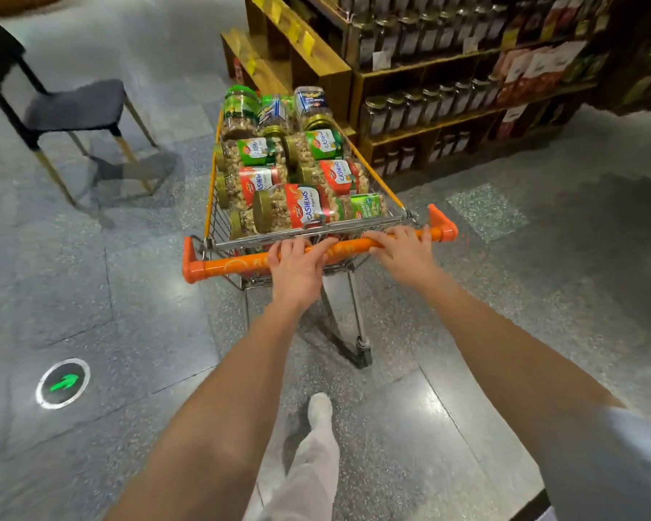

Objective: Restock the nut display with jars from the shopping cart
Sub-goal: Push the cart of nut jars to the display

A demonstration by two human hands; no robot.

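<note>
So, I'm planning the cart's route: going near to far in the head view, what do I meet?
Shoe → left hand and right hand gripping the handle → jars → shelves.

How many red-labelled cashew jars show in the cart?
3 red-labelled jars: one on top nearest the handle, two side by side in the row behind it. Others may lie hidden underneath.

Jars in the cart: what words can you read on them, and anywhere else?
"CASHEWS": red-label jar nearest the cart handle.
"CASHEWS": green-label jar farther along.
Green arrow, no words: floor sign.
Too blurred to read: cart handle print, yellow shelf tags.
</note>
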